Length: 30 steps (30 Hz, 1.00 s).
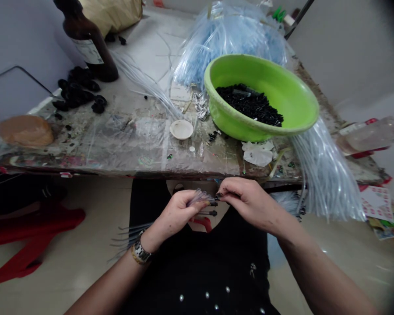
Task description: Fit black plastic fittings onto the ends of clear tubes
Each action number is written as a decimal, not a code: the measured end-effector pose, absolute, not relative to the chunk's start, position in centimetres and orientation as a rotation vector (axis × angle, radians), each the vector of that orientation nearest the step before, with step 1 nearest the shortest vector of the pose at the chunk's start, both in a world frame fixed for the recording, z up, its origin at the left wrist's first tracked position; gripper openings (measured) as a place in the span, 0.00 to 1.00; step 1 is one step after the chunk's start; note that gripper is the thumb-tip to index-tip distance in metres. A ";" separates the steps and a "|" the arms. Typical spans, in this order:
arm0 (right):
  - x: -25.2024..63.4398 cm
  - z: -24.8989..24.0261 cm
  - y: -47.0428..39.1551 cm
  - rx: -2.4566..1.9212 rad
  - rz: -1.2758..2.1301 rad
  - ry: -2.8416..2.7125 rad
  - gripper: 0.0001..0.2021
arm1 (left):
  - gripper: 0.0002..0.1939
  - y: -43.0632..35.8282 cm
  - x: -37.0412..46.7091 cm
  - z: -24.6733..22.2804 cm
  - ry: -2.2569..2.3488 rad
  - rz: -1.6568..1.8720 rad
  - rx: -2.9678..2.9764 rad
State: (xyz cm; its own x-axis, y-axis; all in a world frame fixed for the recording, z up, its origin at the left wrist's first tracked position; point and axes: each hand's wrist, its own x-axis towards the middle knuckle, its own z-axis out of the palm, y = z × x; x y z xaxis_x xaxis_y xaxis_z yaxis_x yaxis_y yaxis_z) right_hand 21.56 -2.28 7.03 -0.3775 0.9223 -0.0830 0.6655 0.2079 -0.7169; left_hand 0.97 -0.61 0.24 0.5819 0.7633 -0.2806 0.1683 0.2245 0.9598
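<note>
My left hand (184,212) is closed around a bundle of thin clear plastic tubes (198,197), whose ends point to the right. Some tubes carry black tips, and the long tails of the bundle (128,234) trail out behind my left wrist. Close beside those ends, my right hand (241,199) pinches a small black piece (218,196) between thumb and fingers. Whether that piece touches a tube I cannot tell. Both hands are over my lap, just in front of the table edge.
On the worktable (118,151) stands a green basin (262,94) holding many small black pieces (249,105). Clear tube bundles (233,37) lie behind it, and more tubes (331,170) hang over the edge. A brown bottle (92,48), a small white dish (181,130) and a red stool (29,236) are leftward.
</note>
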 end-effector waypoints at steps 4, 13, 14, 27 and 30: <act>21.3 6.9 -2.3 -1.433 1.096 -2.112 0.09 | 0.12 -0.5 1.1 0.2 0.899 0.499 1.316; 20.7 5.9 -2.8 -1.565 0.983 -1.808 0.07 | 0.10 -0.5 1.6 0.5 0.914 0.524 1.098; 20.8 6.0 -2.8 -1.584 0.980 -1.786 0.07 | 0.10 -0.5 1.5 0.5 0.916 0.538 1.077; 20.8 6.1 -3.4 -1.599 0.946 -1.804 0.06 | 0.12 -0.4 1.3 0.1 0.898 0.565 1.072; 20.9 6.2 -3.4 -1.609 0.952 -1.831 0.07 | 0.12 -0.4 1.4 0.2 0.907 0.559 1.098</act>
State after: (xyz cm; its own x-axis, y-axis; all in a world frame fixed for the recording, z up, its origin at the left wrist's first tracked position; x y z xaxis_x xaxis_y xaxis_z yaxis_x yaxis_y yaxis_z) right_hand 20.89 -3.36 6.22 -0.1603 0.9848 -0.0663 0.6203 0.0482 -0.7829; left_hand 1.39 -0.40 0.23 0.5353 0.7729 -0.3408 0.0431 0.3779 0.9248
